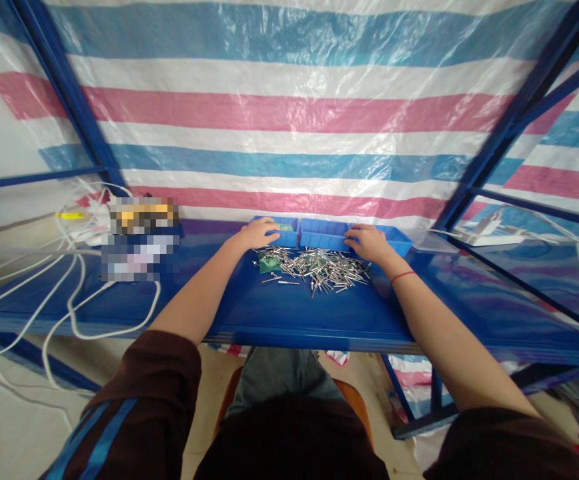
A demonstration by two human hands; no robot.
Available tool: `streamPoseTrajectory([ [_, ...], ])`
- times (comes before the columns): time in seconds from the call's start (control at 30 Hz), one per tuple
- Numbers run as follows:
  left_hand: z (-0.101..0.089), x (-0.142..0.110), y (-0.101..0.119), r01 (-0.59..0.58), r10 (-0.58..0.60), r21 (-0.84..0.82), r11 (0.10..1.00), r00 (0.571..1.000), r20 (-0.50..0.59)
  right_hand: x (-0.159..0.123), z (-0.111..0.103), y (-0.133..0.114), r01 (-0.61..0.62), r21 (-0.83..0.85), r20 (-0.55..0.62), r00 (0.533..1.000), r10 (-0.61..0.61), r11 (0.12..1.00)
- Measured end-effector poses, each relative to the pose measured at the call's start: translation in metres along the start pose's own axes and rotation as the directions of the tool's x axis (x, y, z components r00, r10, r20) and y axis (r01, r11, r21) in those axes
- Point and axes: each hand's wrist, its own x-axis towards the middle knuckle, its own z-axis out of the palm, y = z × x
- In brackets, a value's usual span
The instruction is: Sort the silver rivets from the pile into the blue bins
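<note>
My left hand (261,234) reaches over the near left part of a blue plastic bin (292,240), its thumb and fingers apart. Green pieces show inside that bin. My right hand (368,242) rests where the middle blue bin (322,235) meets the right blue bin (395,241), fingers spread and slightly bent over the rim. Neither hand shows anything lifted in it. In front of the bins, between my forearms, lies a loose pile of silver rivets (327,268) with long pins. Green flat pieces (268,264) lie under its left side.
The blue table (289,317) has a raised front edge. White cables (74,293) loop over its left side near a blurred yellow-and-black item (144,215). A clear tray (432,241) and a white power strip (494,230) stand right. Striped sheeting (289,113) hangs behind, between blue posts.
</note>
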Motion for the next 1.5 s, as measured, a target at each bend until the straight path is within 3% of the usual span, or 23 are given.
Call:
streamPoseTrajectory([
  [0.3,0.001,0.003,-0.004,-0.045,0.042,0.061,0.997,0.998,0.047,0.0,-0.009,0.006,0.033,0.042,0.126,0.991,-0.038,0.999],
  [0.57,-0.002,0.001,-0.005,-0.089,0.086,0.048,0.995,0.994,0.064,-0.002,-0.007,0.006,-0.014,0.109,0.103,0.995,0.003,0.994],
  [0.73,-0.004,0.0,-0.003,-0.047,0.044,0.046,0.998,0.997,0.065,-0.001,-0.007,0.017,0.03,0.23,0.083,0.995,-0.051,0.973],
  [0.8,-0.004,0.0,-0.002,-0.025,0.022,0.052,0.998,0.998,0.066,-0.001,-0.009,0.025,-0.005,0.26,0.099,0.995,-0.022,0.966],
  [0.9,-0.005,-0.001,-0.001,-0.02,0.016,0.048,0.999,0.997,0.073,-0.001,-0.014,0.034,-0.112,0.163,0.179,0.98,0.082,0.98],
  [1.0,-0.006,-0.002,0.0,-0.024,0.021,0.043,0.999,0.997,0.081,-0.001,-0.017,0.033,-0.117,0.05,0.227,0.968,0.103,0.992],
  [1.2,-0.005,-0.001,0.002,-0.068,0.061,0.073,0.995,0.994,0.092,-0.001,-0.019,0.024,-0.047,-0.025,0.196,0.979,0.051,0.999],
  [1.37,-0.006,-0.002,0.003,-0.055,0.046,0.084,0.995,0.994,0.1,-0.004,-0.019,0.026,-0.068,0.001,0.175,0.982,0.066,0.998],
  [1.5,-0.014,-0.008,0.011,0.033,-0.047,0.125,0.992,0.993,0.111,-0.004,-0.025,0.016,-0.022,0.061,-0.076,0.997,0.026,0.998],
])
